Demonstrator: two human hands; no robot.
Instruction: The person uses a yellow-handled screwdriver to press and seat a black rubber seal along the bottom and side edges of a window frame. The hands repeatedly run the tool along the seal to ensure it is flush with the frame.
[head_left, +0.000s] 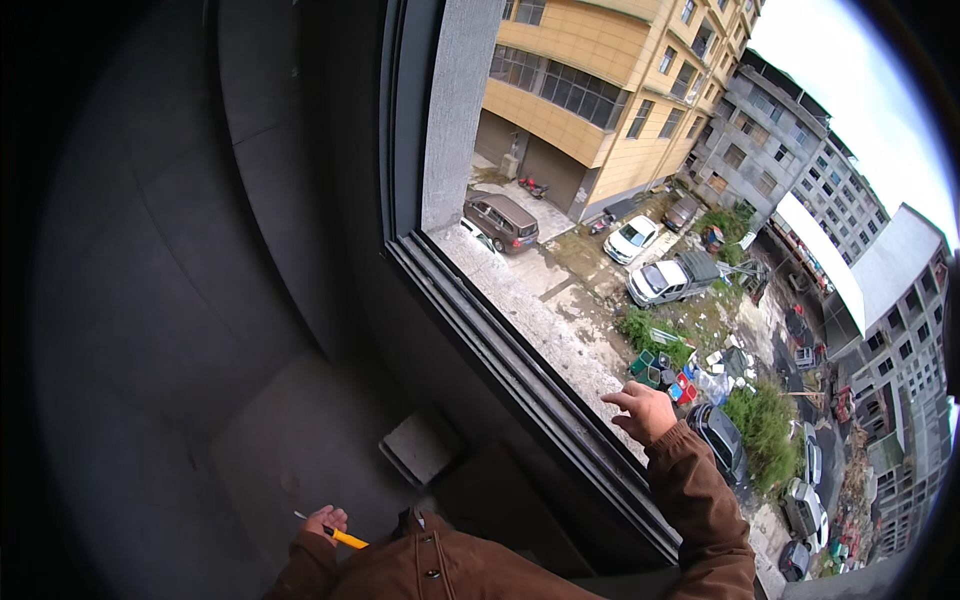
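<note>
My left hand (326,519) is low at the left, near my jacket. It is closed around what looks like a screwdriver (346,538), with a yellow-orange handle on one side and a thin pale metal end on the other. My right hand (645,411) reaches over the window track (520,372) and hovers by the rough concrete sill (560,335). Its fingers are bent but apart, and nothing shows between them. Whether a fingertip touches the sill, I cannot tell.
A dark window frame (402,120) rises beside a grey concrete edge (455,130). Below me on the dim floor lies a grey block-like piece (420,447). Outside, far down, are parked cars (632,240), bushes (765,430), rubbish and a yellow building (560,60).
</note>
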